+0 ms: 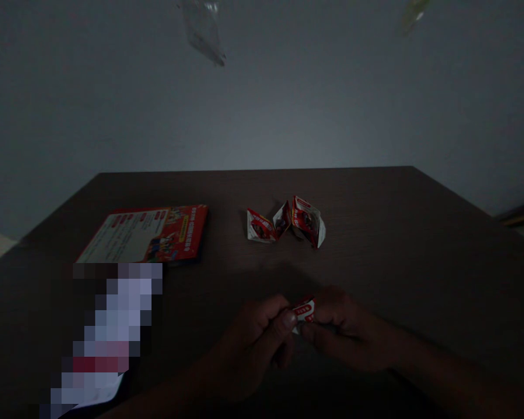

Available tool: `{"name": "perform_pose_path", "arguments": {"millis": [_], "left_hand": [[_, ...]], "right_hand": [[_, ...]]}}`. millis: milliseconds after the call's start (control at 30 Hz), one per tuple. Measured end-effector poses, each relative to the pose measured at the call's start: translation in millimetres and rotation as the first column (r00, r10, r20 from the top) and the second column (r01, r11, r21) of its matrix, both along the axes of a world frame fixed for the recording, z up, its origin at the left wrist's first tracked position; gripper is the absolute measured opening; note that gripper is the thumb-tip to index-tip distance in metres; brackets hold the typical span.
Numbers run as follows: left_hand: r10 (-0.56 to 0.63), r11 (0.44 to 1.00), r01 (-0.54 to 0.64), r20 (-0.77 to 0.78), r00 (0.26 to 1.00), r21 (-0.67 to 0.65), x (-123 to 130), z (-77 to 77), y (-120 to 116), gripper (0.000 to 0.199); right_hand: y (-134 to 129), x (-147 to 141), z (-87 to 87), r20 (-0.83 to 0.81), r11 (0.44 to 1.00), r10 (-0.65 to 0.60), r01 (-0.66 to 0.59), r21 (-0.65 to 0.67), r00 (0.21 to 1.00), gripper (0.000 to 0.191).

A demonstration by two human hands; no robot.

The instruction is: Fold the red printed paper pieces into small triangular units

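Pixels mask most of a pale, glowing slab at your lower left. Beyond it on the dark, wood-grained table lies a flat red booklet with a white printed panel. A clear, creased plastic bag hangs on the wall; its contents are too dim to tell. Your left hand pinches a small folded paper piece, red and white, just above the table's near part. Past it stand three angular red-and-white paper folds, perhaps touching. Your right hand grips the piece's other side, fingers curled.
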State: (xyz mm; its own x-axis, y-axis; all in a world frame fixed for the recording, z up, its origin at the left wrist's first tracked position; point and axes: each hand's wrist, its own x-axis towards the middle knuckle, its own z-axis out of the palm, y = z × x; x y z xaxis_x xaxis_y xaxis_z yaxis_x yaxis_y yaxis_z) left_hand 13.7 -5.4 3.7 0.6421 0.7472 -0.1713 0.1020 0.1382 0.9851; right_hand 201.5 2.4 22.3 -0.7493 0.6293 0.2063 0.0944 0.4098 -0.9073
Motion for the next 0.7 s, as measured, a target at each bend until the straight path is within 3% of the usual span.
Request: {"name": "perform_pose_path", "arguments": {"millis": [300, 500, 700], "left_hand": [[-0.097, 0.994, 0.101, -0.066, 0.993, 0.049, -2.1, 5.3, 0.7, 0.035], [-0.122, 0.991, 0.124, -0.055, 0.991, 0.044, -2.1, 8.3, 1.5, 0.034], [-0.122, 0.99, 0.126, -0.064, 0.99, 0.059, -3.2, 4.3, 1.4, 0.037]], "right_hand": [[-1.0, 8.5, -10.0, 0.014, 0.995, -0.094, 0.093, 0.041, 0.995, 0.029], [-0.8, 8.9, -10.3, -0.024, 0.997, -0.074, 0.073, -0.029, 0.997, 0.03], [-1.9, 9.7, -11.5, -0.025, 0.994, -0.11, 0.11, 0.005, 0.994, 0.034]]}}
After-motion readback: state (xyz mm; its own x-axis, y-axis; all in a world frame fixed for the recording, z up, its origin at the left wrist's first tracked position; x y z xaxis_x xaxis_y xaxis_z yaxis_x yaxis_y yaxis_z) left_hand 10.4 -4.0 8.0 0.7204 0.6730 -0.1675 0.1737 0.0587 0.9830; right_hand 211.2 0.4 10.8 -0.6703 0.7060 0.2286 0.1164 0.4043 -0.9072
